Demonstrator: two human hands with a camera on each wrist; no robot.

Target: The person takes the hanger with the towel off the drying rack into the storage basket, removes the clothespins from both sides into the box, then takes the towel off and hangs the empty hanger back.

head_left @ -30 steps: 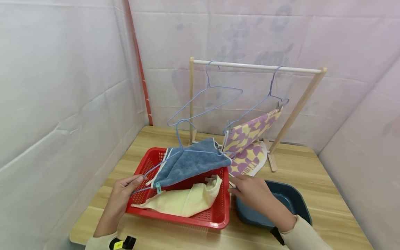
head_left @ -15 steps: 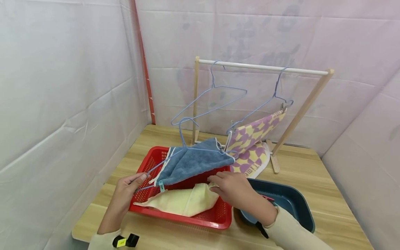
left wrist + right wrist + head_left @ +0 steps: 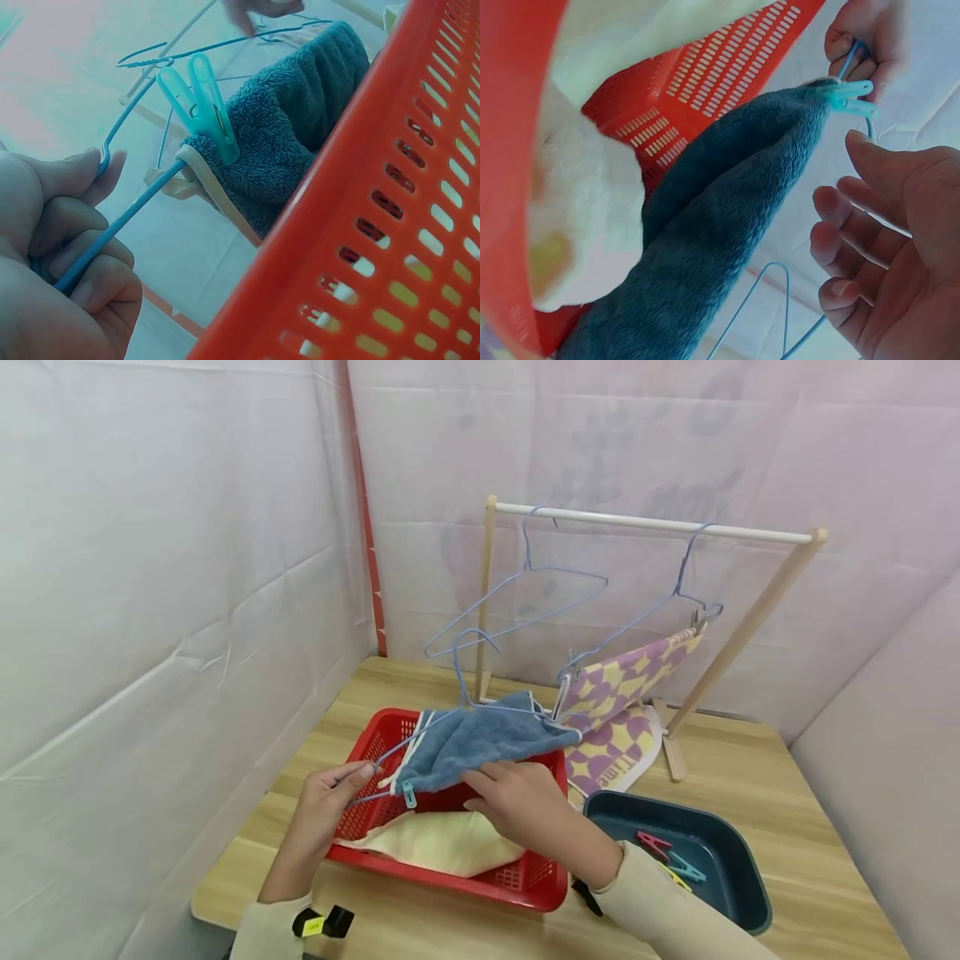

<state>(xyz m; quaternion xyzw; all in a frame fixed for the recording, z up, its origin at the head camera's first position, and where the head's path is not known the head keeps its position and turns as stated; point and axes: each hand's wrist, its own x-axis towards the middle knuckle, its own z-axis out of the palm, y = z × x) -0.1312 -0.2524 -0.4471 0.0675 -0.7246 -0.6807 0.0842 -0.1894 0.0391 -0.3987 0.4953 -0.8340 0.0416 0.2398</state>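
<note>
My left hand (image 3: 326,802) grips one end of a blue wire hanger (image 3: 461,668), fingers curled round the wire. Over the hanger lies a blue towel (image 3: 480,743) with white edging. A turquoise clothespin (image 3: 201,112) clips its corner to the wire close to the left hand. My right hand (image 3: 900,240) is empty, its fingers loosely bent, beside the towel's near edge and above the basket. Beneath, a pale yellow towel (image 3: 442,842) lies in the red basket (image 3: 442,877), partly hidden by the right hand.
Behind stands a wooden drying rack (image 3: 652,522) with a bare hanger (image 3: 517,577) and another bearing a purple-and-yellow towel (image 3: 622,685). A dark blue basin (image 3: 750,860) to the right holds several clothespins (image 3: 686,867). White sheeting (image 3: 180,610) closes the left side.
My right hand has moved left from the basket's right edge, past the yellow towel, to the blue towel's near edge. The left hand keeps its grip on the hanger. The view has shifted slightly.
</note>
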